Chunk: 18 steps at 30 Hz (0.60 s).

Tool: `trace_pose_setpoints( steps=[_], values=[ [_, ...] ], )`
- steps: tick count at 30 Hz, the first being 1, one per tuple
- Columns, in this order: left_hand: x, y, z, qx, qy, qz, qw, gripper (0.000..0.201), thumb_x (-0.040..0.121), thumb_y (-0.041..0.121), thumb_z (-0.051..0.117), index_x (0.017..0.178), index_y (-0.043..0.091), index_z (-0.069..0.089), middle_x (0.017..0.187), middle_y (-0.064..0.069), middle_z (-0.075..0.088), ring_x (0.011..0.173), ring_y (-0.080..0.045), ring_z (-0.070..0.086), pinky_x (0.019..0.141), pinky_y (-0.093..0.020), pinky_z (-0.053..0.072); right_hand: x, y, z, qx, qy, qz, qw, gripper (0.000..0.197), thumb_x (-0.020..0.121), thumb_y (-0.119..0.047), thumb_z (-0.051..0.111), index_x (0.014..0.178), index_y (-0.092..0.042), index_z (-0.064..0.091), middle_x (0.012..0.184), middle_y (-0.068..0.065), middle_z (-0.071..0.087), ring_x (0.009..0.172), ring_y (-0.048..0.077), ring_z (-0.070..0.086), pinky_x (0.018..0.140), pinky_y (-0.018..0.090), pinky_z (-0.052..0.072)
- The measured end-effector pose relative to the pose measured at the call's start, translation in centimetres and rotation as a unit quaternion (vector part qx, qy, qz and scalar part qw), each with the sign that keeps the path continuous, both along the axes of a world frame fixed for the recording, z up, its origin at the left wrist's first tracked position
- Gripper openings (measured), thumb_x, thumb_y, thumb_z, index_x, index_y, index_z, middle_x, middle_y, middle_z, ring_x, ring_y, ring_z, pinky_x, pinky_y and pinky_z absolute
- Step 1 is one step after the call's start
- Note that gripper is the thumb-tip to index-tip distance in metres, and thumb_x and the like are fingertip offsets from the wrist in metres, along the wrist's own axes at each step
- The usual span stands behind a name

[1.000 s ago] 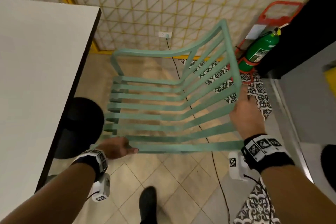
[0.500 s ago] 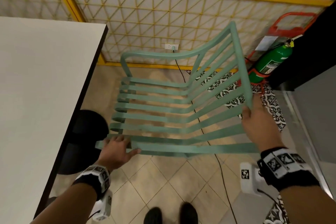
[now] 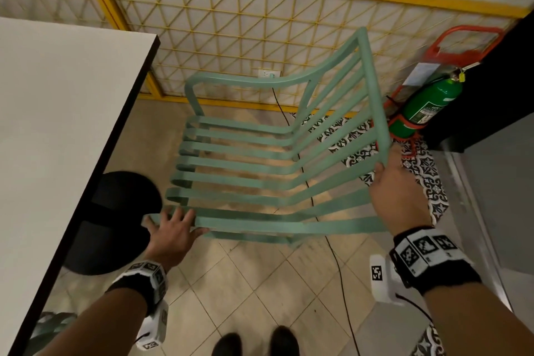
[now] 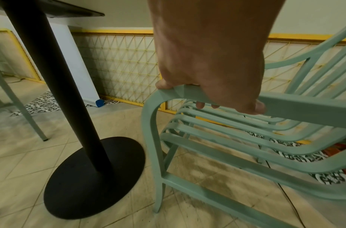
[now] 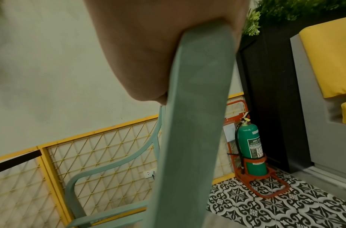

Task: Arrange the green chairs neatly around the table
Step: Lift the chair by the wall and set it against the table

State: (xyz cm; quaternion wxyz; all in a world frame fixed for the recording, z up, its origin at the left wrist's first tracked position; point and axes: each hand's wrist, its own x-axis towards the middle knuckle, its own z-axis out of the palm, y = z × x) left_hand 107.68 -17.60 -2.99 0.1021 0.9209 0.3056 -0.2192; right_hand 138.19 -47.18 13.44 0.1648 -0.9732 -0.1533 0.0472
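The green chair point(image 3: 260, 165) stands on the floor just right of the table point(image 3: 57, 124). The left hand point(image 3: 173, 233) has its fingers point(image 4: 200, 105) curled over the near armrest's front. The right hand point(image 3: 400, 196) grips the backrest's top rail, fingers wrapped round it.

The floor point(image 3: 231, 283) is laid with beige tiles set diagonally. A patterned black-and-white tile strip point(image 3: 427, 179) runs at 3 o'clock. Resting on the floor: the black round table base point(image 4: 94, 177) at 9 o'clock; the chair point(image 3: 245, 165) at centre, its front leg planted just beside the base; a red stand point(image 5: 265, 185) holding an extinguisher point(image 3: 427, 104) at 2 o'clock; a black cable point(image 3: 338, 269).
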Motion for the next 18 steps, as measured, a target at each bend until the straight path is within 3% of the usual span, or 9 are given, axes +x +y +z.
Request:
trace_pose_setpoints(
  steps=[3, 7, 9, 12, 15, 18],
  values=[
    [-0.2, 0.1, 0.0, 0.001, -0.003, 0.004, 1.0, 0.09, 0.077, 0.079, -0.004, 0.136, 0.025, 0.038, 0.147, -0.009, 0.041, 0.139, -0.042, 0.031, 0.103, -0.082, 0.019, -0.1, -0.1, -0.1, -0.002, 0.002, 0.002, 1.0, 0.055, 0.101, -0.023, 0.035, 0.15, -0.011, 0.011, 0.08, 0.021, 0.057, 0.065, 0.029, 0.047, 0.06, 0.038, 0.038],
    [0.1, 0.1, 1.1, -0.013, 0.013, 0.013, 1.0, 0.092, 0.076, 0.082, -0.002, 0.136, 0.025, 0.039, 0.15, -0.01, 0.041, 0.139, -0.041, 0.032, 0.105, -0.079, 0.02, -0.1, -0.3, -0.6, 0.002, -0.009, 0.002, 1.0, 0.054, 0.102, -0.023, 0.035, 0.15, -0.011, 0.012, 0.084, 0.024, 0.06, 0.066, 0.031, 0.051, 0.062, 0.038, 0.04],
    [0.3, -0.1, 1.9, -0.023, 0.03, 0.027, 0.999, 0.084, 0.082, 0.08, 0.013, 0.141, 0.024, 0.036, 0.152, -0.011, 0.04, 0.14, -0.041, 0.032, 0.107, -0.076, 0.023, -0.1, -0.3, -0.5, 0.008, -0.001, 0.004, 1.0, 0.054, 0.102, -0.022, 0.035, 0.149, -0.008, 0.013, 0.092, 0.028, 0.061, 0.07, 0.033, 0.054, 0.063, 0.038, 0.039],
    [0.9, -0.2, 3.7, -0.037, 0.015, 0.039, 0.998, 0.073, 0.091, 0.067, 0.041, 0.145, 0.019, 0.035, 0.149, -0.015, 0.044, 0.134, -0.04, 0.041, 0.106, -0.064, 0.039, -1.0, 0.0, 0.2, 0.004, -0.01, 0.003, 1.0, 0.058, 0.1, -0.019, 0.042, 0.149, -0.003, 0.016, 0.115, 0.032, 0.052, 0.097, 0.045, 0.055, 0.074, 0.045, 0.043],
    [1.3, -0.8, 7.4, -0.055, -0.035, 0.041, 0.997, 0.051, 0.094, 0.05, 0.051, 0.131, 0.015, 0.046, 0.134, -0.015, 0.056, 0.119, -0.037, 0.056, 0.092, -0.051, 0.052, -4.0, -0.3, 1.6, -0.051, -0.084, 0.034, 0.995, 0.06, 0.09, -0.021, 0.059, 0.142, -0.004, 0.033, 0.125, 0.028, 0.045, 0.113, 0.044, 0.044, 0.089, 0.053, 0.04],
    [0.3, -1.9, 11.1, -0.076, -0.109, 0.051, 0.99, 0.036, 0.096, 0.045, 0.051, 0.12, 0.019, 0.05, 0.123, -0.01, 0.063, 0.109, -0.035, 0.063, 0.086, -0.046, 0.053, -8.2, -1.1, 3.2, -0.046, -0.099, 0.084, 0.99, 0.043, 0.083, -0.017, 0.065, 0.123, -0.006, 0.054, 0.122, 0.022, 0.049, 0.113, 0.041, 0.045, 0.091, 0.053, 0.041]
  ],
)
